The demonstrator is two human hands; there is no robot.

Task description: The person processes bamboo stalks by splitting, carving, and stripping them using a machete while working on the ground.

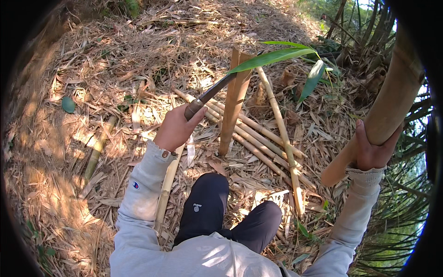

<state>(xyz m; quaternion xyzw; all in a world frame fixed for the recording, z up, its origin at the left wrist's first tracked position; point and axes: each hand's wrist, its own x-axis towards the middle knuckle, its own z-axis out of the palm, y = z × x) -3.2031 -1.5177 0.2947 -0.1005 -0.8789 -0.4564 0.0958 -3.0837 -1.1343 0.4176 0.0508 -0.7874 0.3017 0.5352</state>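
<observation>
My left hand (177,127) is closed round the handle of a long knife (216,89), whose dark blade slants up and away. Its far end meets an upright split piece of bamboo (233,108), near the top; whether it is in the split or only against it, I cannot tell. My right hand (376,150) grips a thick bamboo pole (387,106) near its lower end, and the pole runs up out of view at the upper right. Between my hands, several thin bamboo poles (263,136) lie on the ground beyond my knees.
Dry bamboo leaves (115,60) cover the ground. A single pole (276,106) lies across the others. Green leaves (277,56) hang near the split bamboo's top. Another bamboo length (168,184) lies beside my left forearm, and a greenish one (99,147) farther left. Standing stems (374,23) rise at the right.
</observation>
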